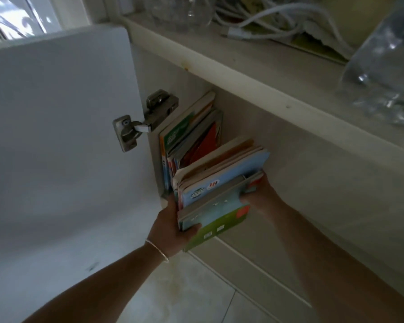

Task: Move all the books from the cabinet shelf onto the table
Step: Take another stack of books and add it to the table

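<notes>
A bundle of thin children's books (222, 183) with blue and green covers sticks out of the open cabinet at the middle of the view. My left hand (170, 227) grips the bundle from its left side, thumb across the green cover. My right hand (259, 194) clamps the right side, its fingers partly hidden behind the books. Further inside the cabinet, more upright books (189, 134) with green and red covers lean against the left wall.
The white cabinet door (56, 136) stands open on the left, its metal hinge (145, 120) near the books. On the countertop (278, 73) above lie white cables (266, 22) and clear plastic bottles (383, 66). Pale floor tiles (184, 287) lie below.
</notes>
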